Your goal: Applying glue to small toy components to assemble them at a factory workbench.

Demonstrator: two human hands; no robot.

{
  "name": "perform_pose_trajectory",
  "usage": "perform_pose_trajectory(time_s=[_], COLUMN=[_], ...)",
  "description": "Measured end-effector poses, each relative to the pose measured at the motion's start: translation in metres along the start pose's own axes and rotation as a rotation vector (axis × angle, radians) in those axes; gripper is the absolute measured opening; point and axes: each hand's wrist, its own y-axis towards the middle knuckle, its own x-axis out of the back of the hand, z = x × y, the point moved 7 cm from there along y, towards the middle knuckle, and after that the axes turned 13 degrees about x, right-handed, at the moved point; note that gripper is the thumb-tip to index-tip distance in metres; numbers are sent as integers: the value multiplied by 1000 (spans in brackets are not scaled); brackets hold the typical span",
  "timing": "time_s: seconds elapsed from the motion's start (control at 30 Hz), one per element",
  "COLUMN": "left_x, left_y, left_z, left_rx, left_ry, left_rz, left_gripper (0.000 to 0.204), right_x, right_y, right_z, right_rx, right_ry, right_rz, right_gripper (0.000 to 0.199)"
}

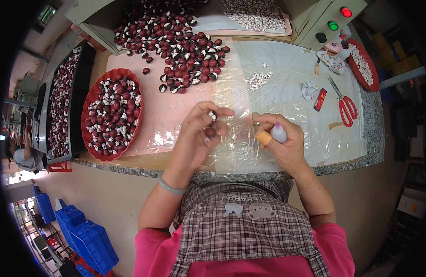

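Observation:
My left hand (194,134) is raised over the plastic-covered bench, its fingers curled round small round pieces. A dark red ball (210,132) shows near its palm, and a small black-and-white piece (213,115) is between thumb and forefinger. Closed around a small squeeze bottle (279,134) with a purple tip is my right hand (290,147), a tan cover on its thumb. The two hands are apart, at chest height near the bench edge. Beyond them lie a small pile of white pieces (259,80) and a large heap of red, black and white balls (190,60).
A red scalloped tray (88,138) of red balls and white pieces stands at left, beside a long black tray (72,99). Red-handled scissors (347,111), a red box-like item (320,99) and crumpled tissue (309,90) lie right. A control panel (330,23) has lit buttons.

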Motion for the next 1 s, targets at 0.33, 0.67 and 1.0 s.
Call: perform_pose_trajectory(time_s=[0.33, 0.67, 1.0], left_x=[0, -14, 0], left_y=[40, 42, 15], left_z=[-84, -74, 18], left_rx=[-762, -810, 190], left_ry=[1587, 1676, -28], left_rz=[-562, -564, 21], left_gripper=[20, 20, 39], right_x=[7, 11, 6], right_y=[-7, -8, -6], right_z=[-4, -10, -17], right_rx=[-72, -35, -150], right_ry=[46, -20, 150], right_rz=[1, 9, -37], right_gripper=[20, 20, 19])
